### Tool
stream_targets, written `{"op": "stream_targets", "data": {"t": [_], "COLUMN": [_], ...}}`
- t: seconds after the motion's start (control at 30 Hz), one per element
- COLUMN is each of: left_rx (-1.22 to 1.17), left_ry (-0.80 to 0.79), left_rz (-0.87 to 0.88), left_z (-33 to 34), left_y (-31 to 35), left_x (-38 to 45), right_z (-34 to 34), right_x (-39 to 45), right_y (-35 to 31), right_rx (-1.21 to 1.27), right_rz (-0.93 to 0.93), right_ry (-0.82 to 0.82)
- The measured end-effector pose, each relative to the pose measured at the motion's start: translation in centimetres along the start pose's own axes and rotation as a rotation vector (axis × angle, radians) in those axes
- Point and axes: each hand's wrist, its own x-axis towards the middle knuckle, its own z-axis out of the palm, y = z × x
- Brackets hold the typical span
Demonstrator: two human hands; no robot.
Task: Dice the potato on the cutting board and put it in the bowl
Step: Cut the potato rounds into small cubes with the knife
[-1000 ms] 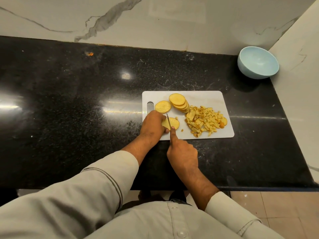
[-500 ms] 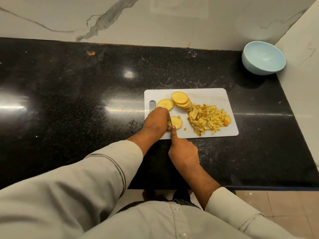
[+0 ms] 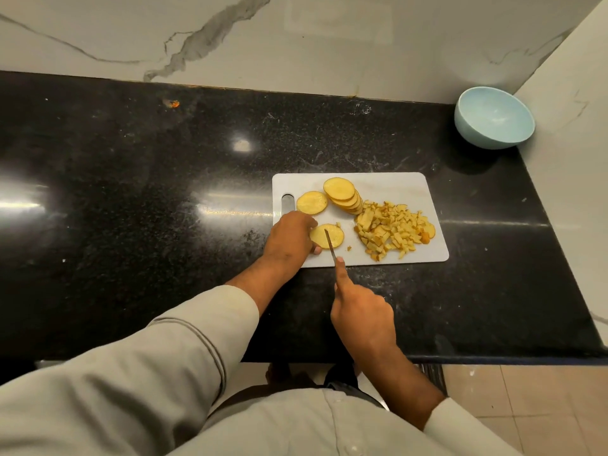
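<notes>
A white cutting board (image 3: 394, 182) lies on the black counter. On its near left a round potato slice (image 3: 335, 234) lies flat; my left hand (image 3: 289, 240) holds its left edge with curled fingers. My right hand (image 3: 360, 315) grips a knife (image 3: 330, 242), index finger along the spine, with the blade lying across the slice. Another single slice (image 3: 312, 202) and a leaning stack of slices (image 3: 343, 195) sit further back. A heap of diced potato (image 3: 393, 230) covers the board's right half. The pale blue bowl (image 3: 493, 118) stands at the far right corner and looks empty.
Black granite counter (image 3: 131, 209) stretches wide to the left. A marble backsplash (image 3: 296, 37) runs behind, and a side wall (image 3: 572, 159) closes the right end beside the bowl. The counter's front edge is just below my right hand.
My right hand has drawn back toward me, so more of the knife blade shows across the slice. My left hand has shifted slightly left, uncovering more of the slice.
</notes>
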Motion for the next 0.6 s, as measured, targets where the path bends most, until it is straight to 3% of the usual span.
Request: {"op": "stream_targets", "data": {"t": [0.27, 0.6], "left_rx": [-0.006, 0.304], "left_ry": [0.027, -0.066], "left_rz": [-0.034, 0.119], "left_z": [-0.3, -1.1], "left_y": [0.8, 1.7], "left_x": [-0.6, 0.1], "right_z": [0.9, 1.9], "right_x": [3.6, 5.0], "right_y": [-2.0, -2.2], "right_rx": [-0.034, -0.052], "right_rz": [-0.023, -0.062], "right_ry": [-0.015, -0.096]}}
